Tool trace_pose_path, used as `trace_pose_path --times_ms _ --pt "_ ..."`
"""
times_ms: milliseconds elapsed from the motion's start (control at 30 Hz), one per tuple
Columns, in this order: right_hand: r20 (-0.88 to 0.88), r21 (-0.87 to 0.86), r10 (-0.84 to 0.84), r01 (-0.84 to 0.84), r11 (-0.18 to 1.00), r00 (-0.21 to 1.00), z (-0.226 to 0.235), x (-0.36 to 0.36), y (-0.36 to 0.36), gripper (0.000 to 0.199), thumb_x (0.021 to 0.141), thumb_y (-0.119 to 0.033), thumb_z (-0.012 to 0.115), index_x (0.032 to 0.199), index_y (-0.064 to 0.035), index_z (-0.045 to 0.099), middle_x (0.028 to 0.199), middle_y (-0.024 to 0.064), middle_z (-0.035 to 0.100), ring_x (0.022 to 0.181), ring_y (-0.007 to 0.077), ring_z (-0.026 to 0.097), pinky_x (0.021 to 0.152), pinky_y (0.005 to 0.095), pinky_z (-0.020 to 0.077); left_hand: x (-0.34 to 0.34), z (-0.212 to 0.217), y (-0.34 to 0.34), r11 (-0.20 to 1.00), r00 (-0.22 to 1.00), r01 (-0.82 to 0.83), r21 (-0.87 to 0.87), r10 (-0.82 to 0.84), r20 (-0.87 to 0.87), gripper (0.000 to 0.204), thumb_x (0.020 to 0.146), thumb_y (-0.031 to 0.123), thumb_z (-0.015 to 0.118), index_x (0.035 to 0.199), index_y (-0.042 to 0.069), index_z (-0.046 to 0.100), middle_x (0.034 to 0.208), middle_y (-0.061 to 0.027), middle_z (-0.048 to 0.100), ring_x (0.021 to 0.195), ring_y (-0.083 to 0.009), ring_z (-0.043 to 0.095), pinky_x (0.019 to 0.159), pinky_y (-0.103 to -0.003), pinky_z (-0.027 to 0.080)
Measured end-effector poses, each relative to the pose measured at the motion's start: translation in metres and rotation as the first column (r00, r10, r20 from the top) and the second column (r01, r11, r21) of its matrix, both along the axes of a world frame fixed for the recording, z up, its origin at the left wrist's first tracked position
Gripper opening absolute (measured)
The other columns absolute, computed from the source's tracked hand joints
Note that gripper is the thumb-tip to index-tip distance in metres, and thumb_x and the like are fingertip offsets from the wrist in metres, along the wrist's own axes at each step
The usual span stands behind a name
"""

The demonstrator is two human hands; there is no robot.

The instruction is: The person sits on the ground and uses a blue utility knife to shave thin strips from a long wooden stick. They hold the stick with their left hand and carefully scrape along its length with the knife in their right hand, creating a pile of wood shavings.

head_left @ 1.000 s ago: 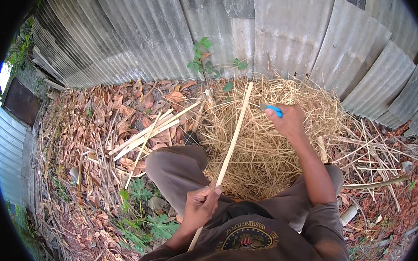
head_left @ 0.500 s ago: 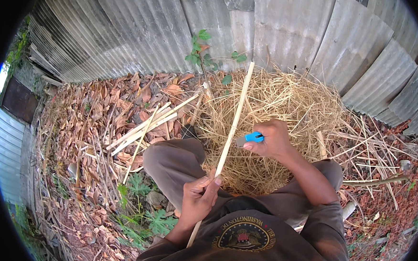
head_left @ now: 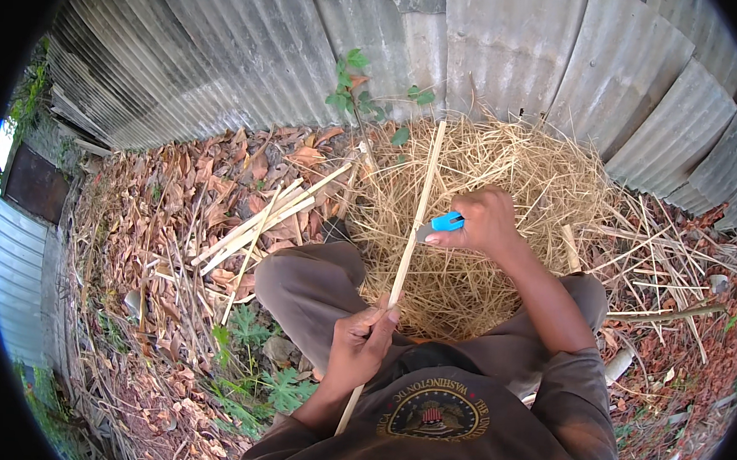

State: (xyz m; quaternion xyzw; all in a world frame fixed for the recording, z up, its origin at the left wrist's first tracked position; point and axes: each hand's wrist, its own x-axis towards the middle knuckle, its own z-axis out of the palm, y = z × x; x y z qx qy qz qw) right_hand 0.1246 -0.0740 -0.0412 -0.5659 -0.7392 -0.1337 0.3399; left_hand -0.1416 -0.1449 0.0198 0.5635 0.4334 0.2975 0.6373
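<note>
In the head view, the left hand [head_left: 360,347] is closing firmly around the lower part of a long, pale, flat-sided wooden strip [head_left: 405,249], holding it so that it is slanting up and away from the lap toward the corrugated grey metal fence [head_left: 514,53]. The right hand [head_left: 480,224] is wrapped tight around the bright blue handle of a small knife [head_left: 445,224], and the blade end is meeting the strip about halfway along its length.

A second ago that right hand was stretched out near the far end of the strip, over the heap of straw-coloured shavings [head_left: 505,196]; it has been drawing back along the strip toward the body, while the left hand has kept the same grip near the lap. That return along the stick reads, as a judgement, like one shaving pass finished and the blade being set for another, with the strip itself hardly shifting.

To the left, a loose bundle of similar pale split sticks [head_left: 259,223] is lying on dry brown leaves [head_left: 177,185], well apart from both hands.
</note>
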Motion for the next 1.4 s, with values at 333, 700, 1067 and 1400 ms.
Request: trace_pose_path --times_ms 333,700,1067,1400 --pt "-0.203 -0.368 -0.634 0.541 0.756 0.747 0.028 0.102 0.019 0.078 0.083 -0.077 0.038 0.053 -0.0068 0.056 0.044 0.0063 0.047 0.040 0.0232 0.049 0.042 0.0393 0.0389 -0.023 -0.008 -0.036 0.990 0.994 0.079 -0.114 -0.070 0.078 0.027 0.096 0.010 0.054 0.121 0.001 0.061 0.058 0.0089 0.044 0.048 0.0016 0.034 0.043 -0.017 0.024" --pt "-0.238 -0.234 0.067 -0.124 0.964 0.969 0.013 -0.021 -0.025 0.071 0.074 -0.077 0.053 0.050 -0.0101 0.051 0.041 0.0050 0.042 0.037 0.0232 0.048 0.038 0.0361 0.0372 -0.009 -0.001 -0.013 0.999 1.000 -0.005 -0.047 0.006 0.031 0.028 0.096 0.009 0.055 0.123 0.004 0.060 0.059 0.0101 0.041 0.049 0.0022 0.031 0.043 -0.017 0.024" --pt "-0.051 -0.135 0.017 -0.024 0.991 0.999 0.000 0.000 -0.010 0.071 0.063 -0.080 0.060 0.048 -0.0103 0.057 0.040 0.0025 0.047 0.036 0.0218 0.049 0.041 0.0341 0.0391 -0.003 -0.005 -0.014 0.998 1.000 0.030 -0.062 -0.030 0.005 0.029 0.097 0.010 0.053 0.125 0.006 0.060 0.061 0.0104 0.039 0.052 0.0020 0.031 0.045 -0.018 0.024" --pt "0.024 -0.039 -0.024 0.024 0.999 0.999 -0.005 0.019 0.007 0.071 0.066 -0.082 0.055 0.046 -0.0140 0.050 0.039 0.0010 0.040 0.035 0.0197 0.045 0.040 0.0346 0.0372 -0.006 -0.005 -0.013 0.997 1.000 0.019 -0.080 -0.019 0.008 0.029 0.097 0.009 0.053 0.125 0.004 0.059 0.059 0.0106 0.038 0.050 0.0019 0.029 0.044 -0.017 0.023"
